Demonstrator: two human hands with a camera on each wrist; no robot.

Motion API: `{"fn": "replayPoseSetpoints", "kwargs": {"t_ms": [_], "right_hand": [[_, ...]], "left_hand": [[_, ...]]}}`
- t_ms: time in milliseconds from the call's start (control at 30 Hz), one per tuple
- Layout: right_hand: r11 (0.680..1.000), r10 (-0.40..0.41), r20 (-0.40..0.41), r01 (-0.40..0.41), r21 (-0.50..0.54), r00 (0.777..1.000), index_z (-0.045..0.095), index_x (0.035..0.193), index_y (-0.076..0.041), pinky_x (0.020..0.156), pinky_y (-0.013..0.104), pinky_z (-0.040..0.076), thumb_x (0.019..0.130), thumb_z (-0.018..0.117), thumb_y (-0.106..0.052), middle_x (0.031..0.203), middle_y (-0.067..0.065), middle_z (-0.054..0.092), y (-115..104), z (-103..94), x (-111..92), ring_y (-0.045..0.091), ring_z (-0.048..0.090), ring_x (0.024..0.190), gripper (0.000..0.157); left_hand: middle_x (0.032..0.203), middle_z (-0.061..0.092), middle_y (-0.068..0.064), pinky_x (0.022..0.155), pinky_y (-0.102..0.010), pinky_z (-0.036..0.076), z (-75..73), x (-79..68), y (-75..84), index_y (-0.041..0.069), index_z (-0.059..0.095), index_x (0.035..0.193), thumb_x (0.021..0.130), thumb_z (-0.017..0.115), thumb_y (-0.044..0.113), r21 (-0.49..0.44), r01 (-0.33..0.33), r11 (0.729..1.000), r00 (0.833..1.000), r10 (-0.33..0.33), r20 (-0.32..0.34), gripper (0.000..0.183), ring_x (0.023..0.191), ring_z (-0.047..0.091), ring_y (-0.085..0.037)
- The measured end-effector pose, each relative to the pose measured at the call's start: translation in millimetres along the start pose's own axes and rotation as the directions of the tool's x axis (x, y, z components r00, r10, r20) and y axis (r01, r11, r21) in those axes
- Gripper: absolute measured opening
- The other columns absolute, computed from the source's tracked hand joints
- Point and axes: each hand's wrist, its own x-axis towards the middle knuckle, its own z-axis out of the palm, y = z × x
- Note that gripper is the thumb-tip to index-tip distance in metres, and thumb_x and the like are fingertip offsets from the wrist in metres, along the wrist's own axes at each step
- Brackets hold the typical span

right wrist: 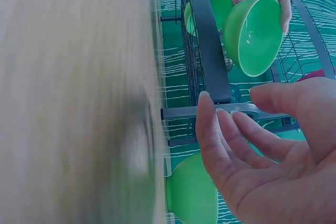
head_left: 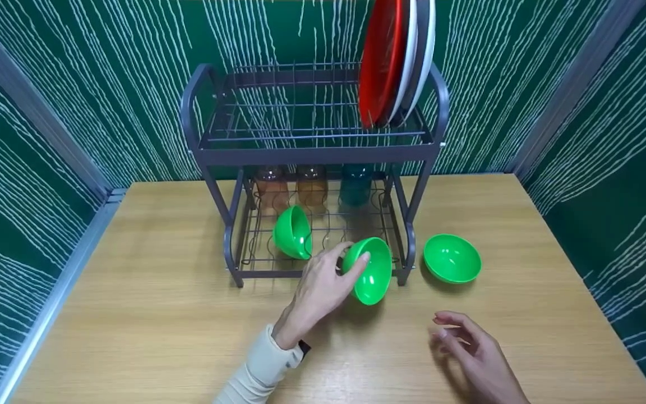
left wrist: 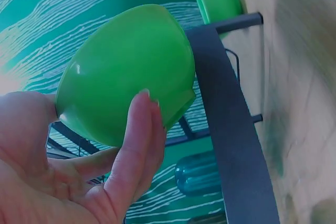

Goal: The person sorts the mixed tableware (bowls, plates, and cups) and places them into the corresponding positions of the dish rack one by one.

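My left hand (head_left: 323,283) pinches a green bowl (head_left: 373,272) between thumb and fingers, held tilted in front of the rack's lower tier; the left wrist view shows its rounded outside (left wrist: 126,72). A second green bowl (head_left: 289,233) leans on its side in that lower tier, left of my hand. The third green bowl (head_left: 452,258) stands upright on the table, right of the rack. My right hand (head_left: 474,350) hovers over the table nearer me, fingers loosely bent, nothing between them; in the right wrist view its fingers (right wrist: 210,145) are apart from the thumb.
The two-tier dark dish rack (head_left: 317,156) stands toward the back of the wooden table (head_left: 149,320). A red plate (head_left: 380,62) and other plates stand upright at its upper right. Behind the bowls, the lower tier holds amber glasses (head_left: 312,185) and a teal glass (head_left: 355,185).
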Motion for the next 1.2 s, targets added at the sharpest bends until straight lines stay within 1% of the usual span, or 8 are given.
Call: {"fn": "replayPoseSetpoints", "kwargs": {"t_ms": [167, 400, 600, 733, 833, 900, 1033, 1200], "right_hand": [[0.999, 0.047, 0.009, -0.046, -0.014, 0.999, 0.057, 0.137, -0.007, 0.091, 0.028, 0.056, 0.104, 0.062, -0.017, 0.136, 0.011, 0.060, -2, -3.1, 0, 0.024, 0.064, 0.115, 0.034], [0.998, 0.062, 0.017, -0.062, -0.021, 0.998, 0.056, 0.139, -0.008, 0.093, 0.027, 0.055, 0.104, 0.063, -0.021, 0.137, 0.011, 0.060, -3, -4.1, -1, 0.024, 0.063, 0.117, 0.038], [0.998, 0.048, 0.018, -0.047, -0.040, 0.999, 0.056, 0.139, -0.009, 0.095, 0.024, 0.052, 0.104, 0.063, -0.025, 0.136, 0.009, 0.061, -3, -2.8, 0, 0.022, 0.062, 0.118, 0.039], [0.998, 0.006, 0.000, -0.006, -0.068, 1.000, 0.059, 0.136, -0.008, 0.094, 0.022, 0.051, 0.104, 0.063, -0.024, 0.132, 0.007, 0.064, -1, -1.4, -1, 0.019, 0.063, 0.115, 0.036], [0.997, -0.040, -0.012, 0.039, -0.071, 0.999, 0.061, 0.134, -0.006, 0.094, 0.022, 0.052, 0.103, 0.065, -0.023, 0.129, 0.008, 0.066, 0, -0.8, -1, 0.019, 0.063, 0.113, 0.035], [0.996, -0.050, -0.018, 0.049, -0.070, 0.999, 0.061, 0.133, -0.005, 0.093, 0.023, 0.052, 0.103, 0.065, -0.024, 0.127, 0.008, 0.067, 1, -0.9, -1, 0.019, 0.064, 0.111, 0.035], [0.996, -0.012, -0.013, 0.011, -0.087, 1.000, 0.060, 0.134, -0.007, 0.093, 0.022, 0.052, 0.104, 0.064, -0.025, 0.129, 0.006, 0.066, 1, -1.0, 0, 0.019, 0.063, 0.112, 0.035], [0.996, 0.024, -0.003, -0.024, -0.089, 1.000, 0.059, 0.135, -0.008, 0.094, 0.023, 0.051, 0.104, 0.063, -0.024, 0.130, 0.007, 0.065, 0, -0.7, 1, 0.020, 0.063, 0.114, 0.036]], "left_hand": [[0.132, 0.067, -0.010, 0.099, -0.044, 0.052, -3.5, 1.1, 0.6, 0.008, 0.062, 0.139, 0.101, 0.056, 0.055, 0.032, -0.014, 0.999, 0.998, 0.016, -0.054, 0.061, 0.118, 0.063, -0.026], [0.122, 0.071, -0.011, 0.092, -0.042, 0.055, -7.7, 4.2, 1.4, 0.007, 0.065, 0.135, 0.101, 0.060, 0.049, 0.063, -0.039, 0.997, 0.992, 0.046, -0.113, 0.053, 0.107, 0.067, -0.025], [0.117, 0.073, -0.010, 0.089, -0.040, 0.056, -12.6, 9.3, 0.0, 0.008, 0.067, 0.132, 0.101, 0.060, 0.050, 0.080, -0.047, 0.996, 0.987, 0.058, -0.150, 0.053, 0.102, 0.067, -0.024], [0.113, 0.073, -0.010, 0.084, -0.038, 0.056, -17.6, 13.4, -3.6, 0.006, 0.067, 0.131, 0.101, 0.061, 0.047, 0.093, -0.048, 0.995, 0.977, 0.066, -0.203, 0.051, 0.097, 0.066, -0.023], [0.108, 0.074, -0.011, 0.078, -0.036, 0.056, -21.6, 17.0, -6.9, 0.006, 0.067, 0.131, 0.101, 0.062, 0.044, 0.113, -0.049, 0.992, 0.967, 0.076, -0.244, 0.049, 0.091, 0.065, -0.022], [0.104, 0.073, -0.011, 0.074, -0.035, 0.055, -23.7, 19.6, -7.9, 0.005, 0.068, 0.131, 0.101, 0.063, 0.043, 0.130, -0.052, 0.990, 0.960, 0.085, -0.267, 0.049, 0.087, 0.064, -0.022], [0.098, 0.072, -0.012, 0.069, -0.034, 0.053, -26.3, 24.8, -7.7, 0.003, 0.068, 0.130, 0.100, 0.063, 0.043, 0.181, -0.052, 0.982, 0.949, 0.105, -0.298, 0.050, 0.084, 0.061, -0.023], [0.091, 0.070, -0.014, 0.066, -0.032, 0.057, -28.6, 31.3, -8.0, -0.001, 0.066, 0.129, 0.100, 0.065, 0.040, 0.226, -0.037, 0.973, 0.942, 0.109, -0.317, 0.050, 0.079, 0.062, -0.025]]}}
